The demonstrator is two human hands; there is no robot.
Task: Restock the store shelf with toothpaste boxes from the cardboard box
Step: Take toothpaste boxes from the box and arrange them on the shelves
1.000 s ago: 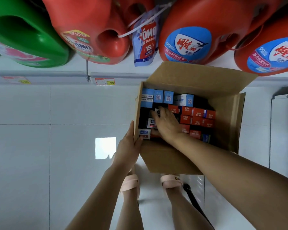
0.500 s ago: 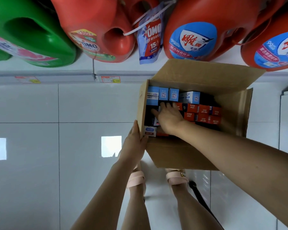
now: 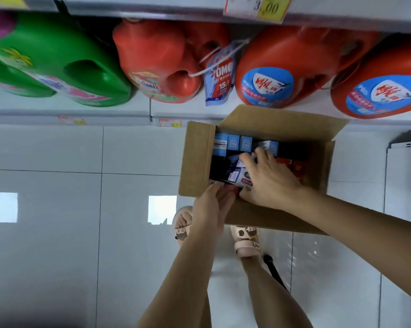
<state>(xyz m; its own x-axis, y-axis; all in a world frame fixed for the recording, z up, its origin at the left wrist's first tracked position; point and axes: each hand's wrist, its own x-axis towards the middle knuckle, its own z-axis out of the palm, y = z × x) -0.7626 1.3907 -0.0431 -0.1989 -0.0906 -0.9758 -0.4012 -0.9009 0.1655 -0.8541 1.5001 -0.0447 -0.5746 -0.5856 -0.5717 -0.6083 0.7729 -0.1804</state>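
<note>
- Floor (image 3: 57, 256): pale glossy tiles, spread below and to the left of both hands.
- Shelf (image 3: 105, 112): its white edge runs across just beyond the right fingertips.
- Green jug (image 3: 57, 62) and red jugs (image 3: 282, 55): they lie on the shelf, well past the fingers.
- Carton (image 3: 197, 162): it stands open on the floor against the shelf edge, flaps up, and both hands reach into its near left part.
- Right hand (image 3: 270, 181): its fingers (image 3: 249, 159) curl over the far end of a white-and-blue pack (image 3: 238, 174), the thumb is at the near end, and the pack is gripped inside the carton.
- Left hand (image 3: 210, 209): its fingers (image 3: 215, 189) are nearly straight, with the tips at the carton's near rim just under the held pack; they close on nothing that shows.
- Blue packs (image 3: 233, 143): a row standing on end along the far wall, just beyond the right fingertips.
- Red packs (image 3: 296, 166): right of the right hand, partly hidden by it.
- Sandals (image 3: 247, 242): pink, on the floor nearer than the left fingers.
- Pouch (image 3: 220, 81): tied to a red jug, straight beyond the fingers.
- Price tag (image 3: 169, 123): on the shelf edge, left of the carton.
</note>
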